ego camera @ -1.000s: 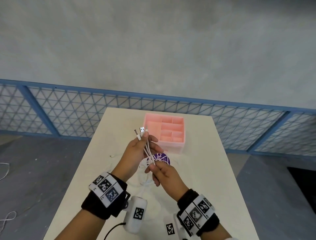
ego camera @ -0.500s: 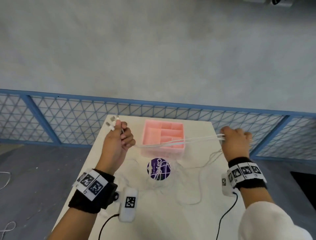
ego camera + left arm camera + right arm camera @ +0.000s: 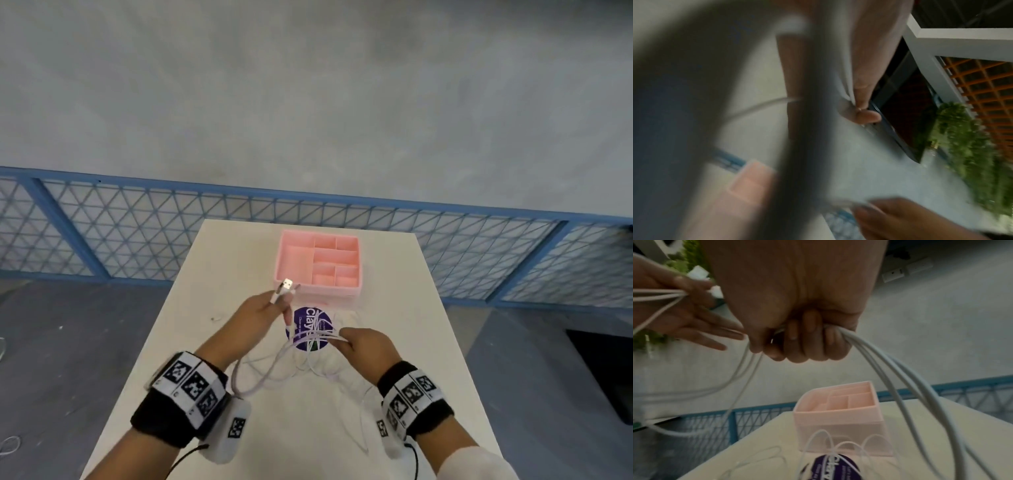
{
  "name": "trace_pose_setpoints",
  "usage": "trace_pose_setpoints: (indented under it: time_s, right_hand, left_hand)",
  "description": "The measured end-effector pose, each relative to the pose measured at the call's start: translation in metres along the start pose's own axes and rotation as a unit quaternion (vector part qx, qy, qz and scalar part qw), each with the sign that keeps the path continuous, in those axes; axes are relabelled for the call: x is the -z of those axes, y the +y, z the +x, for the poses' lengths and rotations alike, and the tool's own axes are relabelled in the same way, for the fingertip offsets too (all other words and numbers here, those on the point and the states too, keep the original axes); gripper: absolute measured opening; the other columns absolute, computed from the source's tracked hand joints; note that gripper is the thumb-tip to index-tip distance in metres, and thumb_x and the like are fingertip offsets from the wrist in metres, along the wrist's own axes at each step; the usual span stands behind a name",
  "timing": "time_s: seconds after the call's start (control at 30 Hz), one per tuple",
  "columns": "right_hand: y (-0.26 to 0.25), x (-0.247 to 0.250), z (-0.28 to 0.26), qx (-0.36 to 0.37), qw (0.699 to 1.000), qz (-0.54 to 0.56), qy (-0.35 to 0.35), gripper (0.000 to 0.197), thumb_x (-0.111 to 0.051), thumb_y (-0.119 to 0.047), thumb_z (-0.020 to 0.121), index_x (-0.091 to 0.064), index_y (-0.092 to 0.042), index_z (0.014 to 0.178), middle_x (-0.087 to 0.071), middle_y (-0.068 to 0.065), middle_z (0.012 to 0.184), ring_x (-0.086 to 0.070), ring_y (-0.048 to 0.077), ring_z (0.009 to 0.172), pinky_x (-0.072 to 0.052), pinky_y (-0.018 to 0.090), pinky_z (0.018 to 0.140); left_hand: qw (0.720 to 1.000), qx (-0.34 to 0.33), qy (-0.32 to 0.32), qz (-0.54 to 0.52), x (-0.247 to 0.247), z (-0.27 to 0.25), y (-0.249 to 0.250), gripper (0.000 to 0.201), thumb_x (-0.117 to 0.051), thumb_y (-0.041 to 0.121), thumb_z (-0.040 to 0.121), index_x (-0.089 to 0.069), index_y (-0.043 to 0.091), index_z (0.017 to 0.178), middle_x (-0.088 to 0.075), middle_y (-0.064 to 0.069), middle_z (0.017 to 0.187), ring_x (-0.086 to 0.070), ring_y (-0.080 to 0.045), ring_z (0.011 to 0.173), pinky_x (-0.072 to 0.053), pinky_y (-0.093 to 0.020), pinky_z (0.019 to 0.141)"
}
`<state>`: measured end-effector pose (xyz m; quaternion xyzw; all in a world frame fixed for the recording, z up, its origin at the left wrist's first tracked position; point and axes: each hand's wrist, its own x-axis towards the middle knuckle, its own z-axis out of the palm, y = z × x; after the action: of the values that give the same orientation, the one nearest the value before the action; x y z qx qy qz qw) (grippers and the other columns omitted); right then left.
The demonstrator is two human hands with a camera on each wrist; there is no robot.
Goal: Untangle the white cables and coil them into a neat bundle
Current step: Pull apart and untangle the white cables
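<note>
On the table (image 3: 260, 455), the compartment box (image 3: 318, 263) sits behind the round clay tub (image 3: 308, 327); my cables (image 3: 270, 373) trail over the tub.

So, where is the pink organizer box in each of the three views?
Head: pink organizer box above centre, at the table's far end, beyond both hands.
Left wrist: blurred pink shape at lower left.
Right wrist: lower centre, below the fist.
Shared landmark: blue mesh fence behind it.
</note>
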<state>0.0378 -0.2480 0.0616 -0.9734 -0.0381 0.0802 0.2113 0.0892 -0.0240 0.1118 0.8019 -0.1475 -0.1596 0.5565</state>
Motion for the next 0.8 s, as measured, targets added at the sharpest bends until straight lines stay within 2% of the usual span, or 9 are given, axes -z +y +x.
trace_pose_setpoints:
  time_s: [0.07, 0.17, 0.2, 0.3, 0.43, 0.53, 0.6, 0.7, 0.8]
  right_hand:
    - [-0.016, 0.0, 0.003, 0.023, 1.0, 0.001, -0.001, 0.056, -0.025, -0.066, 0.081, -0.054, -0.019, 0.075, -0.067, 0.009, 0.083, -0.06, 0.027, 0.079, -0.035, 0.032, 0.059]
    - [-0.023, 0.009, 0.008, 0.035, 0.997, 0.07, -0.006, 0.011, -0.05, -0.031, 0.082, -0.055, -0.025, 0.074, -0.066, 0.002, 0.08, -0.057, 0.02, 0.075, -0.036, 0.024, 0.059]
    - [-0.021, 0.012, 0.008, 0.036, 0.996, 0.087, -0.01, 0.006, -0.057, -0.026, 0.079, -0.053, -0.022, 0.077, -0.062, -0.001, 0.077, -0.054, 0.018, 0.072, -0.035, 0.02, 0.057]
    - [-0.008, 0.015, 0.005, 0.047, 0.993, 0.104, -0.031, 0.026, -0.071, -0.025, 0.073, -0.048, -0.016, 0.08, -0.055, -0.003, 0.07, -0.05, 0.017, 0.067, -0.034, 0.021, 0.058]
    - [0.009, 0.004, 0.006, 0.061, 0.996, 0.049, -0.046, 0.017, -0.064, -0.027, 0.082, -0.055, -0.013, 0.087, -0.045, -0.015, 0.057, -0.046, 0.018, 0.064, -0.027, 0.024, 0.076]
    - [0.028, 0.002, 0.013, 0.047, 0.997, -0.002, -0.06, 0.016, -0.057, -0.029, 0.088, -0.055, -0.013, 0.091, -0.059, -0.001, 0.068, -0.049, 0.025, 0.067, -0.025, 0.025, 0.081]
    - [0.052, 0.01, 0.02, -0.003, 0.998, -0.035, -0.056, 0.016, -0.055, -0.026, 0.089, -0.055, -0.012, 0.096, -0.061, 0.011, 0.074, -0.055, 0.028, 0.072, -0.035, 0.028, 0.086]
    - [0.079, 0.051, 0.028, -0.099, 0.991, -0.082, 0.022, 0.014, -0.051, -0.018, 0.09, -0.052, -0.017, 0.103, -0.058, 0.014, 0.073, -0.059, 0.034, 0.082, -0.039, 0.036, 0.091]
    - [0.074, 0.111, 0.027, -0.125, 0.947, -0.146, 0.257, 0.022, -0.05, 0.003, 0.079, -0.055, -0.009, 0.097, -0.066, 0.014, 0.076, -0.061, 0.033, 0.076, -0.024, 0.036, 0.087]
  left_hand:
    - [0.995, -0.011, -0.09, 0.029, -0.032, -0.001, 0.004, 0.037, -0.043, 0.043, 0.093, -0.061, 0.022, 0.068, -0.064, 0.009, 0.087, -0.057, -0.004, 0.085, -0.037, -0.019, 0.084]
    - [0.99, 0.008, -0.13, 0.05, -0.054, 0.0, -0.009, 0.038, -0.044, 0.039, 0.094, -0.062, 0.027, 0.062, -0.068, 0.008, 0.083, -0.059, 0.0, 0.087, -0.037, -0.015, 0.081]
    - [0.989, 0.02, -0.134, 0.05, -0.053, 0.0, -0.016, 0.04, -0.045, 0.04, 0.093, -0.063, 0.028, 0.06, -0.068, 0.01, 0.08, -0.059, 0.001, 0.084, -0.037, -0.014, 0.078]
    - [0.984, 0.034, -0.175, 0.008, -0.048, -0.002, -0.025, 0.036, -0.049, 0.04, 0.091, -0.065, 0.029, 0.06, -0.064, 0.01, 0.067, -0.06, -0.003, 0.069, -0.042, -0.01, 0.072]
    - [0.995, 0.017, -0.095, -0.013, -0.033, 0.003, -0.014, 0.039, -0.044, 0.033, 0.094, -0.063, 0.017, 0.063, -0.052, 0.006, 0.051, -0.05, -0.009, 0.05, -0.04, -0.012, 0.055]
    - [1.0, 0.002, -0.028, -0.007, -0.018, 0.007, -0.002, 0.042, -0.045, 0.033, 0.094, -0.062, 0.021, 0.057, -0.05, 0.008, 0.05, -0.042, -0.009, 0.047, -0.036, -0.017, 0.05]
    - [1.0, -0.009, 0.019, -0.012, -0.001, 0.008, 0.007, 0.045, -0.045, 0.034, 0.094, -0.061, 0.022, 0.053, -0.047, 0.008, 0.049, -0.038, -0.006, 0.044, -0.034, -0.016, 0.047]
    - [0.997, -0.055, 0.033, 0.048, 0.024, 0.004, 0.022, 0.045, -0.043, 0.042, 0.092, -0.062, 0.022, 0.056, -0.05, 0.012, 0.048, -0.041, -0.004, 0.046, -0.035, -0.02, 0.054]
    - [0.985, -0.106, 0.054, 0.123, 0.034, -0.001, 0.037, 0.042, -0.041, 0.05, 0.09, -0.062, 0.022, 0.067, -0.057, 0.019, 0.058, -0.048, -0.001, 0.053, -0.033, -0.013, 0.056]
